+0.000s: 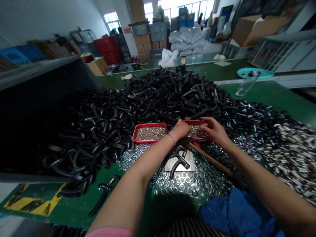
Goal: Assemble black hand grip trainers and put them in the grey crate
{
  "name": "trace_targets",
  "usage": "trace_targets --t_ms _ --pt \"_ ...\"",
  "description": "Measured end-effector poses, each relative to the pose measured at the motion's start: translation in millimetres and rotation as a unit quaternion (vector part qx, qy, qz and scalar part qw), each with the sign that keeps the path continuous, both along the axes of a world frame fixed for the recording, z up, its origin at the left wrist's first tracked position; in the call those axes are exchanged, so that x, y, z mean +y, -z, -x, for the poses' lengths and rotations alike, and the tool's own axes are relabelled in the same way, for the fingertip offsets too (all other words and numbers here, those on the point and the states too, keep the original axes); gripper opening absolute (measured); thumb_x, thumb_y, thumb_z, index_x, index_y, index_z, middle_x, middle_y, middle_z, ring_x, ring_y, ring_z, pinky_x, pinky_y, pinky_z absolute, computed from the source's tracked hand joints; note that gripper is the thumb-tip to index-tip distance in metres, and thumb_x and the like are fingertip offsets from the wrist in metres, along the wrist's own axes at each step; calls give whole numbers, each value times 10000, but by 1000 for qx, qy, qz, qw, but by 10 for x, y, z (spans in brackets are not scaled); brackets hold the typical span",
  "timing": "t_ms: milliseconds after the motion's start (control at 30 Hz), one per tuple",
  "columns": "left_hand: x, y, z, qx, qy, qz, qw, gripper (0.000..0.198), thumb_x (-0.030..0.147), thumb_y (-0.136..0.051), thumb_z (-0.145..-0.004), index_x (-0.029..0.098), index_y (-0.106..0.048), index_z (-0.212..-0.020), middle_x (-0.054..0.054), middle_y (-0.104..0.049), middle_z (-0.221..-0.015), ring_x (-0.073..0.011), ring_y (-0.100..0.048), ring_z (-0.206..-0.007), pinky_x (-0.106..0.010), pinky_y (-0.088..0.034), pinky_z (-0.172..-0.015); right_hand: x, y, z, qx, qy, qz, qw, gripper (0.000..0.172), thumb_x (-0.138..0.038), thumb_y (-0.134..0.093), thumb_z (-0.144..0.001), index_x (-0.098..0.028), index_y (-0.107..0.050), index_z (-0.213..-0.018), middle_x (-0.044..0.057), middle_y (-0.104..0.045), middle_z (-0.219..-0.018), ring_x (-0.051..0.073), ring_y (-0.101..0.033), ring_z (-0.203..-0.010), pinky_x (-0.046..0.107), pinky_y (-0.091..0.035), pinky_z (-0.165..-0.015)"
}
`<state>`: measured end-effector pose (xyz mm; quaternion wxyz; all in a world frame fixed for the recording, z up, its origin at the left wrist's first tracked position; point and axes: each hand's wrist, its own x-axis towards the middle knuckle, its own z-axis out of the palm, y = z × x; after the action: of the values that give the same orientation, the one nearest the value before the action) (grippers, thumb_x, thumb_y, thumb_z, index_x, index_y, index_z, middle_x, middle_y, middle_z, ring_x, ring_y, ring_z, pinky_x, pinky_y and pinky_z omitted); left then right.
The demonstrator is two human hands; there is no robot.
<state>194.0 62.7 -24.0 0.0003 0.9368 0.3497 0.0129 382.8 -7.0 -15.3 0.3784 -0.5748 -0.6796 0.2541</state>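
At your far left stands a dark bin (37,108). A heap of black handles (148,95) runs from its mouth across the green table (283,102). Next comes the left tray (149,132), red and filled level with small bright metal pieces; neither hand touches it. Your left hand (181,129) sits knuckles up at the near-left corner of the right tray (195,121), fingers curled down into it. Whether they pinch a piece cannot be told. Your right hand (215,131) lies over the same tray's right side with its fingertips hidden, so its grip cannot be told either. This tray holds the same small pieces, mostly covered by your hands. As a judgement: work with fingertips only, lift one piece at a time, and steady the rim so the tray does not slide on the loose washers (187,181). Below your wrists a single handle (179,160) lies on a steel plate (191,165), with a wooden stick (209,160) beside it. Farther right lie short metal sleeves (291,148).
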Motion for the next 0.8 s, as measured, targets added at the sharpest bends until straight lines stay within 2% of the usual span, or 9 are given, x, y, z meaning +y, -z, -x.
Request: trace_targets --t_ms 100,200,267,333,433,500,600,700,800 --pt "-3 6 -10 -7 -8 10 1000 194 114 -538 -888 104 -730 -909 -157 -741 -953 -252 -646 -958 -441 -341 -1011 -609 -75 115 238 -78 134 959 321 -427 -677 -848 -191 -602 -1053 46 -714 -933 158 -678 -721 314 -562 -696" --pt "-19 28 -18 -30 -23 13 999 190 82 -535 -871 81 -725 -857 -178 -738 -935 -260 -655 -939 -446 -351 -998 -1138 52 348 279 -138 279 908 344 -492 -683 -835 -177 -597 -942 61 -730 -868 138 -646 -570 270 -527 -516" --pt "-37 34 -18 -55 -35 17 998 163 93 -553 -867 96 -712 -832 -158 -739 -917 -257 -657 -944 -437 -358 -995 -1284 195 492 266 -100 286 915 373 -531 -690 -813 -173 -607 -876 42 -716 -778 129 -619 -525 251 -502 -469" --pt "-61 21 -12 -88 -50 20 995 127 143 -575 -883 121 -692 -839 -124 -738 -912 -247 -657 -960 -418 -371 -989 -1274 325 598 264 -31 253 930 391 -555 -695 -794 -175 -616 -840 27 -699 -732 128 -601 -512 244 -489 -451" --pt "-128 -34 39 -166 -98 31 981 190 236 -477 -980 139 -639 -999 -95 -727 -967 -195 -670 -910 -352 -437 -900 -1160 450 716 288 36 207 934 421 -591 -685 -787 -180 -630 -860 44 -710 -799 143 -604 -534 268 -507 -463" --pt "-220 -73 133 -304 -157 75 937 248 275 -384 -1027 147 -580 -1107 -75 -719 -962 -139 -667 -766 -283 -474 -767 -1118 489 784 289 72 167 940 429 -604 -660 -806 -185 -640 -892 54 -712 -852 147 -600 -546 278 -514 -478" --pt "-466 -79 386 -499 -222 135 827 210 320 -461 -1005 167 -591 -1068 -34 -706 -880 -111 -636 -672 -232 -474 -666 -1103 498 849 276 113 139 944 426 -606 -589 -862 -201 -637 -984 65 -711 -890 150 -570 -514 269 -455 -415" --pt "-818 10 693 -517 -232 175 805 138 276 -574 -938 179 -668 -966 -18 -703 -871 -117 -636 -706 -236 -487 -696 -1069 480 866 249 108 151 950 425 -606 -566 -878 -215 -637 -1031 72 -719 -878 177 -581 -517 287 -443 -409" --pt "-1167 150 926 -515 -247 257 780 129 220 -605 -896 181 -685 -991 -1 -700 -846 -110 -632 -657 -240 -500 -677 -1018 488 876 205 95 137 964 435 -617 -545 -885 -220 -659 -1022 63 -718 -829 197 -602 -538 320 -498 -489"
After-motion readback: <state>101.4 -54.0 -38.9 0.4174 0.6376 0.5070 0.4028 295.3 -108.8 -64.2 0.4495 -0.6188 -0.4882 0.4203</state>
